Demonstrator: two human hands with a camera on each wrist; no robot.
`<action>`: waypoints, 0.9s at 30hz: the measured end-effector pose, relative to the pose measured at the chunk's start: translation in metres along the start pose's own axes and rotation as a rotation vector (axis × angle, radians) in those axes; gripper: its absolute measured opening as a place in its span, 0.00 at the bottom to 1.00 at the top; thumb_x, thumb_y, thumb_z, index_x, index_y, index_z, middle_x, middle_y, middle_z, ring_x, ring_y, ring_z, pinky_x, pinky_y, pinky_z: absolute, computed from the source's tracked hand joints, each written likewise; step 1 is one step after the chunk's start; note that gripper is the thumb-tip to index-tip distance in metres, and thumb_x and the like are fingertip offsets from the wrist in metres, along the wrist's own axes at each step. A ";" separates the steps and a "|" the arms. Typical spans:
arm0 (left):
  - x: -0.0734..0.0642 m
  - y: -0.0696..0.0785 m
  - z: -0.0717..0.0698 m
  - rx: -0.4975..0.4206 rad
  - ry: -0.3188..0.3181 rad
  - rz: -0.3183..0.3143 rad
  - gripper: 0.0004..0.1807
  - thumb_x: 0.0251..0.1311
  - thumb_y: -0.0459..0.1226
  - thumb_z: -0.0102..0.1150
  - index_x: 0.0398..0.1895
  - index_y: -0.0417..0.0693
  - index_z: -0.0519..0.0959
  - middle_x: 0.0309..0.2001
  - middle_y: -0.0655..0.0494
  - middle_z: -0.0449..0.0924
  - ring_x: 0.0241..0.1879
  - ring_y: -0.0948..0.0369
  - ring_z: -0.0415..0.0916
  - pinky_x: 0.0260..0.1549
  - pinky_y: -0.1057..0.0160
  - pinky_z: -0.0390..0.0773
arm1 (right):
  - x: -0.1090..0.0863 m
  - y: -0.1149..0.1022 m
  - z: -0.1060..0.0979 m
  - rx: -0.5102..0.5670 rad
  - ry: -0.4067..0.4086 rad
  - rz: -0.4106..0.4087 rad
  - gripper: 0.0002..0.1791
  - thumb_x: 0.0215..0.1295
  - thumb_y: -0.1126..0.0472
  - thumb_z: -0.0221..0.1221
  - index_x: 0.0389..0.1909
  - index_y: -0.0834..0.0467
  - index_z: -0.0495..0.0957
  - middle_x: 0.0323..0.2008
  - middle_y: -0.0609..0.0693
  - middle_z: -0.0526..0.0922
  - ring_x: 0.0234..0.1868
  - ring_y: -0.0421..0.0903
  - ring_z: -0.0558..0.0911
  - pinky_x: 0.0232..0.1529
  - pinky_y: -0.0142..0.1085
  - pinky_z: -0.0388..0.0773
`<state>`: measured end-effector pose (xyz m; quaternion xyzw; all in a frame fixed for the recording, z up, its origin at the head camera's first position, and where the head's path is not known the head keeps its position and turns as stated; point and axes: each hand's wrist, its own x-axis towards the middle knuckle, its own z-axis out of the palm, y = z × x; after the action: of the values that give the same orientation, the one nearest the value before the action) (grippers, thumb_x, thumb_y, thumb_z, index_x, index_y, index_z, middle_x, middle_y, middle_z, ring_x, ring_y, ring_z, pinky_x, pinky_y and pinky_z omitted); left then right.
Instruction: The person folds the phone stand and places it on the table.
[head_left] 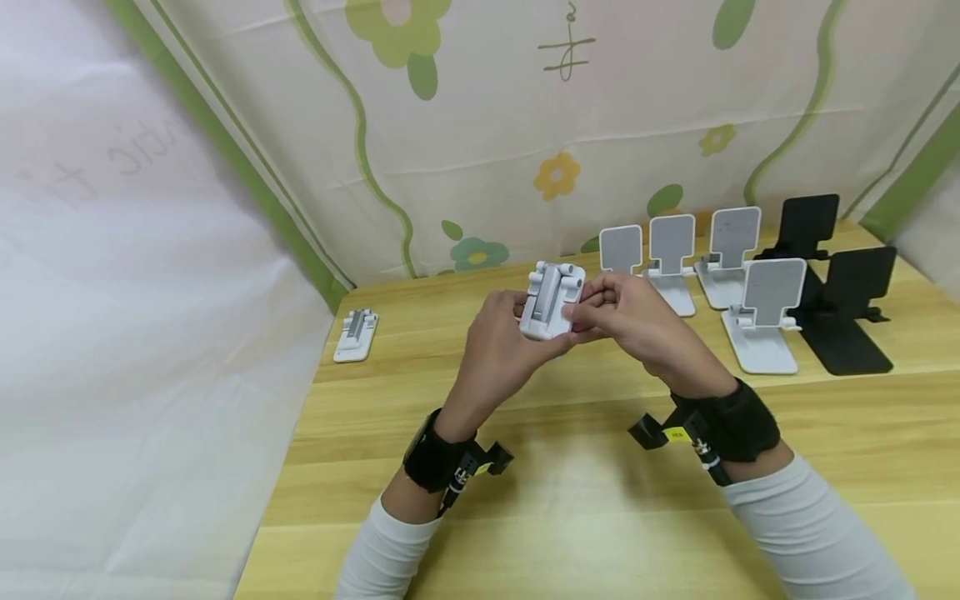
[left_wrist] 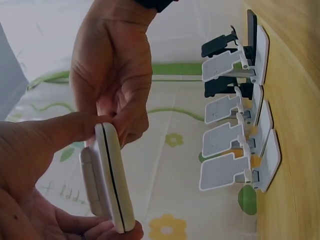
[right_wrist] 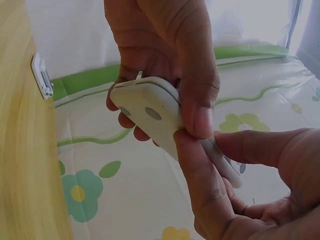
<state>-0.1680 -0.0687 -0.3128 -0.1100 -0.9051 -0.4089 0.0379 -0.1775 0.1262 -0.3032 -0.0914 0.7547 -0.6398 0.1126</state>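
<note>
A white folded phone stand [head_left: 551, 302] is held up above the wooden table between both hands. My left hand [head_left: 498, 346] grips its left side and lower edge, fingers wrapped behind it. My right hand [head_left: 637, 321] pinches its right edge between thumb and fingers. In the left wrist view the stand [left_wrist: 115, 180] shows edge-on, its two layers lying flat together with a thin dark seam between. The right wrist view gives its underside [right_wrist: 150, 112], with grey oval pads, and the left hand's fingers curled around it.
Another folded white phone stand [head_left: 356, 336] lies at the table's left edge. On the right, several unfolded white stands [head_left: 761, 321] stand upright beside two black ones [head_left: 851, 308]. A flower-patterned curtain [head_left: 525, 150] hangs behind the table [head_left: 570, 517], with white sheeting [head_left: 135, 333] at left.
</note>
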 end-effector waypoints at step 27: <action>0.065 -0.162 -0.080 0.339 0.215 -0.490 0.25 0.51 0.49 0.76 0.19 0.47 0.69 0.21 0.56 0.68 0.20 0.59 0.64 0.19 0.63 0.65 | -0.014 0.070 -0.187 -0.949 0.488 -0.059 0.16 0.73 0.70 0.55 0.59 0.71 0.79 0.57 0.78 0.77 0.54 0.73 0.77 0.38 0.58 0.75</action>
<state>-0.2700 -0.2221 -0.3684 0.1628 -0.9508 -0.2585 0.0514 -0.2175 0.3182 -0.3429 -0.0020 0.9625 -0.2336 -0.1379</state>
